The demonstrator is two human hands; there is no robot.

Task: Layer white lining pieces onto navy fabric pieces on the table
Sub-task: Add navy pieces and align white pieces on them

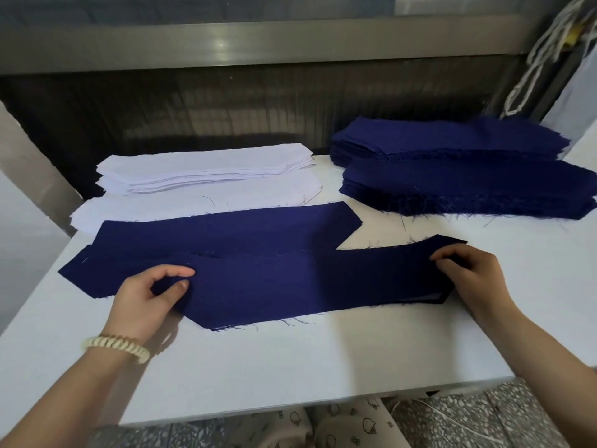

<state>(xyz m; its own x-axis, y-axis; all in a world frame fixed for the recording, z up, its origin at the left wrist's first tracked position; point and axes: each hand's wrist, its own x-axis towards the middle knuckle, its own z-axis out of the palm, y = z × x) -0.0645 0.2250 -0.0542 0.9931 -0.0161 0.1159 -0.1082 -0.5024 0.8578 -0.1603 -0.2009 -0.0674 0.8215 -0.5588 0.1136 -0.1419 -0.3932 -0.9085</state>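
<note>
Left hand [151, 295] pinches left end of front navy piece [307, 286] near table [290, 367] front edge; right hand [468, 270] pinches right end. Second navy piece [226, 231] behind. White lining stack [206, 173] rear-left, navy stacks [468, 176] rear-right: bulk unlayered, judged early.

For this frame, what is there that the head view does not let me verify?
- Under the nearest navy piece: only a pale sliver shows at its right tip; the cloth hides whether a white lining lies there.
- Piece counts in the white stack and navy stacks: layers too thin and blurred.
- Left hand and right hand fingertips: partly hidden by the fabric.
</note>
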